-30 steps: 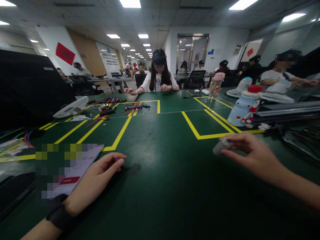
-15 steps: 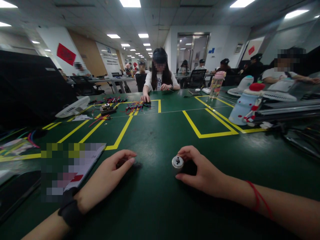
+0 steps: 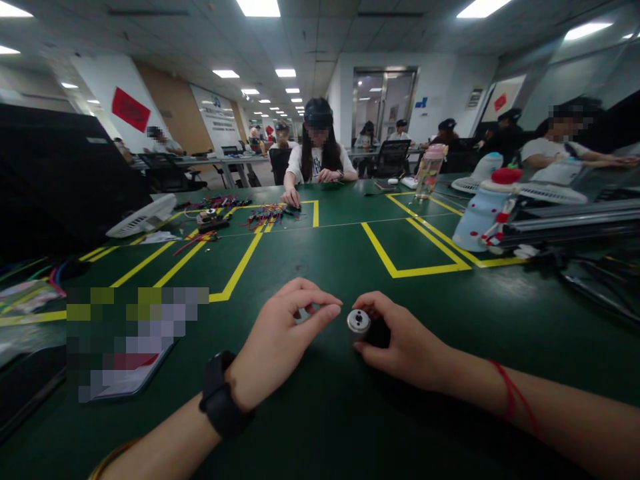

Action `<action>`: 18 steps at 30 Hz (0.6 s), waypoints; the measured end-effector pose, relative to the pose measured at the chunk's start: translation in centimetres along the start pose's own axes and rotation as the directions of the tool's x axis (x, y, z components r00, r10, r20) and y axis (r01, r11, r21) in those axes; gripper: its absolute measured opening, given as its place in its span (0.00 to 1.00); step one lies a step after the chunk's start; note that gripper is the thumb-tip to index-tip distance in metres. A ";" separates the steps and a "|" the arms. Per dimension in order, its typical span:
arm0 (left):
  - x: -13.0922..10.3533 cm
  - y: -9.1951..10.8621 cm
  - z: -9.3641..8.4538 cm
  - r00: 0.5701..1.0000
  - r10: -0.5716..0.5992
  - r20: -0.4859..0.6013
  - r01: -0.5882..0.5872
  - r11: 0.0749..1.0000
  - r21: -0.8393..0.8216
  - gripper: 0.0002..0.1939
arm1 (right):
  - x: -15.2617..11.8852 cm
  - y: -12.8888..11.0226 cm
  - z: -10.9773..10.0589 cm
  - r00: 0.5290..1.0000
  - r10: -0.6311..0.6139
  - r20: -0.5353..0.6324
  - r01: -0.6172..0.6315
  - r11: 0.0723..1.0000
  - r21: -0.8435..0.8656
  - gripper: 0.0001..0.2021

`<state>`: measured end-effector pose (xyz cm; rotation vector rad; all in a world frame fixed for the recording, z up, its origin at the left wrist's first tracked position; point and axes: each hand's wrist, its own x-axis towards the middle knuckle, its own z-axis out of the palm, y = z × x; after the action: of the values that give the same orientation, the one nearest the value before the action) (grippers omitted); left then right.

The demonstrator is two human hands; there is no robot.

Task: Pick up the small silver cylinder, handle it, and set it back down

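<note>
A small silver metal cylinder (image 3: 358, 323) with dark holes in its top stands upright on the green table (image 3: 320, 253). My right hand (image 3: 405, 343) curves round its right side, with thumb and fingertips at its edge. Just left of the cylinder is my left hand (image 3: 287, 337), thumb and fingertips pressed together in a pinch. Anything between those fingertips is too small to make out. A black watch (image 3: 224, 395) is on my left wrist.
A blue bottle with a red top (image 3: 483, 213) and metal bars (image 3: 575, 223) lie right. Coloured wires (image 3: 265, 217) and a white fan (image 3: 143, 217) are back left. Across the table a person's hand (image 3: 291, 196) touches the wires. A notebook (image 3: 135, 373) lies at left.
My left hand has moved right, close to the cylinder, and its fingers have come together. My right hand has stayed beside the cylinder. The view has shifted slightly.
</note>
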<state>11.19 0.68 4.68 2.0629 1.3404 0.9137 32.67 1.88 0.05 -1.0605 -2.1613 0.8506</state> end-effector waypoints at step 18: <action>-4.2 -8.6 -6.0 0.929 -0.359 -0.091 0.347 0.930 -0.125 0.17 | -4.0 4.1 -10.0 0.854 0.331 -0.402 -0.396 0.914 -0.087 0.30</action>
<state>0.45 0.42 1.26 1.6359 1.6194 0.9268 43.83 3.37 2.37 -1.6143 -1.7492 0.5619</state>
